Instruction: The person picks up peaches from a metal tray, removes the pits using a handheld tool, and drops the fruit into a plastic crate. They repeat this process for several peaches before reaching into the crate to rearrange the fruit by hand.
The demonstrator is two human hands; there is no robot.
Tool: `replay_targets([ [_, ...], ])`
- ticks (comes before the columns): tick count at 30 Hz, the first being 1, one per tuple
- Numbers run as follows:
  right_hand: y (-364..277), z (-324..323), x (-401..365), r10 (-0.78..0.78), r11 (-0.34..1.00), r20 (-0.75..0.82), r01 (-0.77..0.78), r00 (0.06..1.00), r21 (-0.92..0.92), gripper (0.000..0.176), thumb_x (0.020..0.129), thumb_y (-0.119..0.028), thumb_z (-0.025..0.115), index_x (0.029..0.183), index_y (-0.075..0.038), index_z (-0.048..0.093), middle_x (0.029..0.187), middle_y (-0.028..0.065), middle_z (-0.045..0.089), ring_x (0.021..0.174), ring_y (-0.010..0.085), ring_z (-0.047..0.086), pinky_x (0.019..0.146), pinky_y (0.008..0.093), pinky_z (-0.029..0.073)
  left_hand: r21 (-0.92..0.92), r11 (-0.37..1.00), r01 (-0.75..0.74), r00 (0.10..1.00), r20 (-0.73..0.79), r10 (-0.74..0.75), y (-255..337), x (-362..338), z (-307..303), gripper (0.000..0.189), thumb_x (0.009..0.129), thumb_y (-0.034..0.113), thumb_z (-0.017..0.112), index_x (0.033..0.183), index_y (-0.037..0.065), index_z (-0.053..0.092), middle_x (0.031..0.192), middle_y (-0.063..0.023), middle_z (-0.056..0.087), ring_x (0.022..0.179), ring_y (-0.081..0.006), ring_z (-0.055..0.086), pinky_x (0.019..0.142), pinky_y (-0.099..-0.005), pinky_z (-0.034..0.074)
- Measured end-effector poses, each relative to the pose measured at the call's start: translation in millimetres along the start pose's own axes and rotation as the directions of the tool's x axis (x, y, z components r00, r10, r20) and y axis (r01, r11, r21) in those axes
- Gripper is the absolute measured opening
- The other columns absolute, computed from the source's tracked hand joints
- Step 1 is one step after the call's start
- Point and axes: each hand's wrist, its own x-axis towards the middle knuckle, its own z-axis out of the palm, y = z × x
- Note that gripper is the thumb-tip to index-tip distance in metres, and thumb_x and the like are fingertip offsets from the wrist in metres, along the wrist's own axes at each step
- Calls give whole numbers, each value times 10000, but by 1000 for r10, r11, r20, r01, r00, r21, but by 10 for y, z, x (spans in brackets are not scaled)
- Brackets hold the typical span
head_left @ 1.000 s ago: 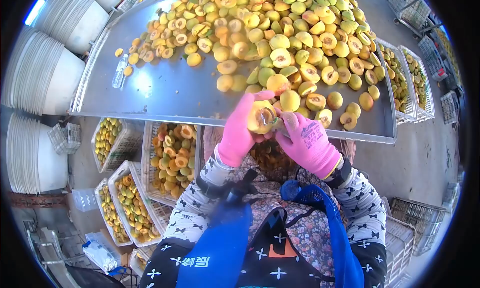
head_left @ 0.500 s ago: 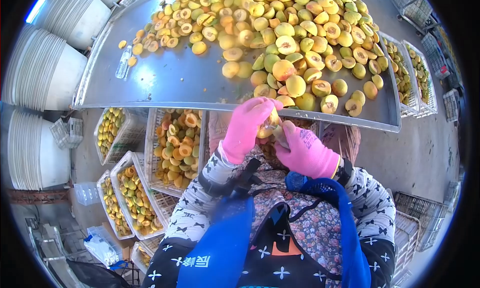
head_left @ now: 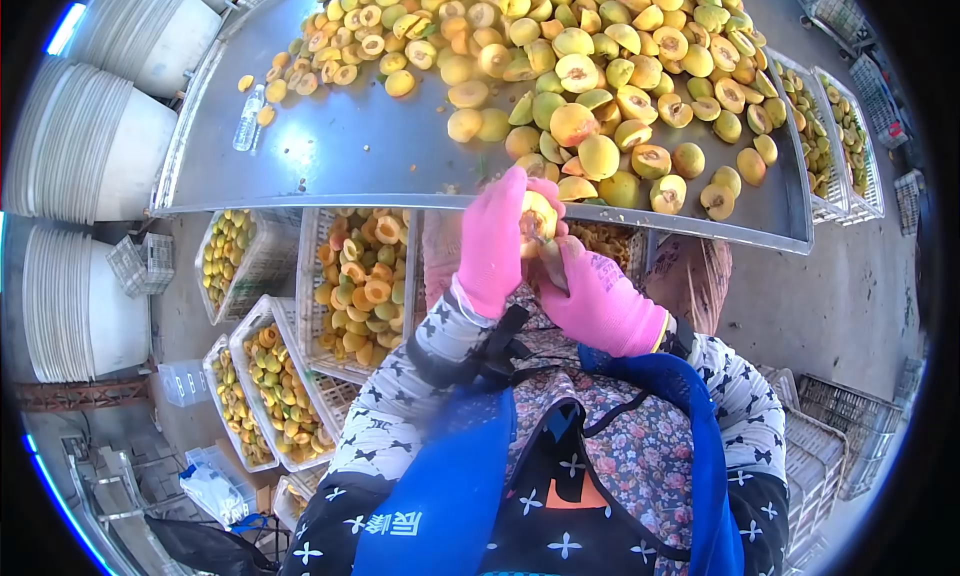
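Pink gloves cover both hands, which meet just below the near edge of the metal table [head_left: 350, 188]. My left hand [head_left: 497, 241] is wrapped round a halved yellow fruit [head_left: 537, 219], its cut face and brown centre showing. My right hand [head_left: 600, 294] is closed on a small tool [head_left: 550, 260], whose tip touches the cut face; most of the tool is hidden by the glove. Beyond the hands lies a big pile of whole-looking and halved fruit [head_left: 599, 157] on the table.
A clear plastic bottle [head_left: 249, 119] lies at the table's left. Below the table stand a crate of fruit halves [head_left: 358, 291] and more fruit crates [head_left: 283, 396]. White stacked tubs [head_left: 85, 306] line the left side. Two fruit crates [head_left: 852, 156] stand at the right.
My left hand has turned more upright, and the fruit's cut face now shows more clearly. My right hand has shifted slightly left and down. The whole view has tilted a little.
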Motion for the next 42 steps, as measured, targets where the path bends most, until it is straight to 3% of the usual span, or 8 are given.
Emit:
replay_targets([
  [7,6,30,61,416,830,320,-499,851,249,366,798,-206,659,1021,55,532,852,258,640,836,451,629,715,478,514,8,980,-200,933,-304,193,-151,4,241,431,1067,369,395,1075,-3,611,893,-119,671,763,-191,667,705,-303,560],
  [12,63,89,28,100,983,62,-108,993,148,220,831,-114,624,971,6,504,675,76,584,504,175,585,437,324,444,53,997,-57,976,-205,67,-126,18,143,417,1074,346,363,1080,-2,594,881,-108,676,750,-178,665,682,-298,554],
  [18,-197,-456,219,305,255,786,-841,539,478,151,824,-109,646,894,-8,560,657,37,569,474,124,532,435,262,407,366,861,-352,917,318,240,57,91,-46,452,1045,393,408,994,-18,590,861,-134,672,695,-207,655,650,-316,547],
  [24,-220,-368,74,188,197,842,-860,505,471,178,808,-117,706,917,-46,585,700,11,583,514,83,531,467,232,406,-41,984,171,952,263,-155,34,47,-89,489,1014,443,489,1072,-28,609,905,-175,687,776,-251,686,646,-306,559],
  [27,-41,-536,-24,271,485,837,-819,475,307,204,826,-166,688,957,-45,588,732,52,612,600,143,576,542,297,462,281,959,-35,989,145,-7,231,-143,-377,426,980,382,584,1134,-14,623,983,-165,691,826,-245,689,710,-318,571],
  [31,586,-573,-634,264,933,651,-359,712,13,290,850,-236,649,1008,-8,564,799,185,651,783,355,648,704,442,513,959,258,115,957,-176,230,576,-411,-1449,348,922,266,683,1198,54,665,1163,-139,660,1031,-225,657,886,-354,550],
  [34,812,-507,-637,416,910,495,-355,763,-217,305,842,-256,666,1009,-15,581,814,202,649,833,418,639,733,481,510,841,531,100,923,-278,267,588,-225,-1139,417,901,347,705,1192,51,670,1166,-139,658,1079,-227,635,912,-358,526],
  [42,455,-1035,-484,483,870,254,-426,838,-249,289,845,-228,679,1017,-20,577,857,226,654,856,430,635,716,489,492,943,131,-305,941,278,193,-552,826,4,536,833,367,771,1211,20,615,1054,-121,680,937,-177,677,778,-295,540],
])
